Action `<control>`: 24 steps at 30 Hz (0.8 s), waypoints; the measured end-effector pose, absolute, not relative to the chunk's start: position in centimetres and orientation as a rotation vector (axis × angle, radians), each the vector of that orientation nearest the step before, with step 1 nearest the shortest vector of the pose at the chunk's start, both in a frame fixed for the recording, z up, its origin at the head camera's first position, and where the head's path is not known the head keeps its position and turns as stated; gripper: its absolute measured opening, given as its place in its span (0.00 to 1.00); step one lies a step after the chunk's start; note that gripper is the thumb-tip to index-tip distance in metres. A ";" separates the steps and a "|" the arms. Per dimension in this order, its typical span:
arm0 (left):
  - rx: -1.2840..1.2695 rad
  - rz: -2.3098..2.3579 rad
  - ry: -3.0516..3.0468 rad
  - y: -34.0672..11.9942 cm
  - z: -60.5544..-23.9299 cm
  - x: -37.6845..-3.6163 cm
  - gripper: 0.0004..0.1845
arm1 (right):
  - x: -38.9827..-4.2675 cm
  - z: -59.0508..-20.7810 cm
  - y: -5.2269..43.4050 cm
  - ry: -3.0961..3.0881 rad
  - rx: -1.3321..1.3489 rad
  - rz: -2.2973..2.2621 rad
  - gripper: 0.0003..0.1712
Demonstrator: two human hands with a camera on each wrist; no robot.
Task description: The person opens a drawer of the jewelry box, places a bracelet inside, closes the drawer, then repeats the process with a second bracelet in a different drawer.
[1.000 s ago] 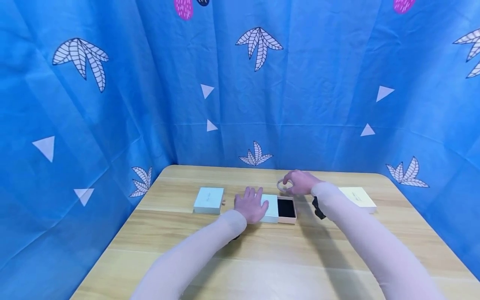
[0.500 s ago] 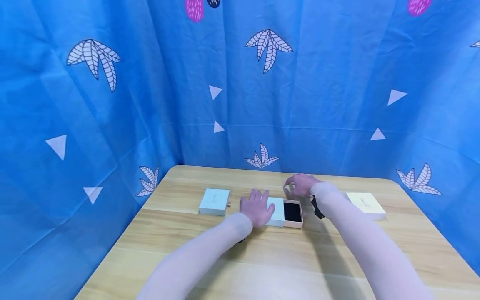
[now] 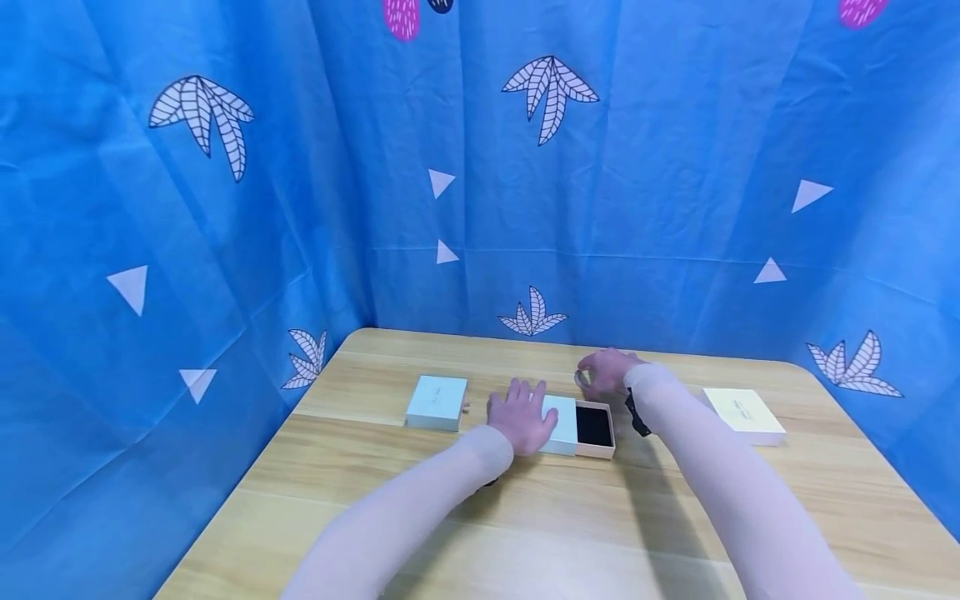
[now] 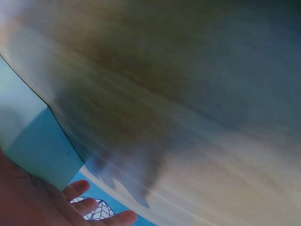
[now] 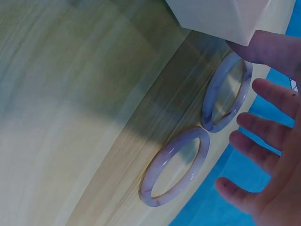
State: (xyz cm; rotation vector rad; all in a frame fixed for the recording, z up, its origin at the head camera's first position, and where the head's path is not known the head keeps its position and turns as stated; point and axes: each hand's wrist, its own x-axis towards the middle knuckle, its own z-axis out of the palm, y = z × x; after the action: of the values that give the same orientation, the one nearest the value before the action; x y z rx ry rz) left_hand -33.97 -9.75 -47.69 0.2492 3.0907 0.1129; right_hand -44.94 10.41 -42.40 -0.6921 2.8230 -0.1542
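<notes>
Hands low in the head view: your left hand (image 3: 522, 419) rests flat, fingers spread, on the part-slid drawer box (image 3: 561, 423); your right hand (image 3: 606, 372) arches beyond its drawer end. Left wrist: straight fingers beside a blue box (image 4: 44, 143) (can't tell which). Right wrist: thumb and fingers apart, flanking the upper bangle (image 5: 211, 92); lower bangle (image 5: 159, 165) adjacent on the counter (image 5: 108, 155). Looks like the pick-up step; next calls for a light pinch.
</notes>
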 end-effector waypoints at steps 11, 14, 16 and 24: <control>0.232 0.086 3.081 -9.6 -47.8 -34.1 0.38 | -45.3 -42.8 10.4 2.822 -0.633 -0.166 0.38; 0.229 0.075 3.080 -9.5 -47.8 -34.1 0.38 | -45.5 -43.0 10.4 2.832 -0.635 -0.163 0.37; 0.227 0.066 3.078 -9.5 -47.7 -34.1 0.38 | -45.5 -43.1 10.4 2.837 -0.634 -0.160 0.37; 0.218 0.061 3.067 -9.5 -47.5 -33.9 0.38 | -45.7 -43.2 10.2 2.849 -0.651 -0.146 0.36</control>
State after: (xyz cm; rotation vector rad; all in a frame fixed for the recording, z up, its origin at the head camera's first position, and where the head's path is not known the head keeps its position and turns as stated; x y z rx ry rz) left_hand -33.91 -9.54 -47.50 0.2181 3.0671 0.0608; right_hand -45.73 10.19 -43.25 -0.6513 2.8485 -0.1456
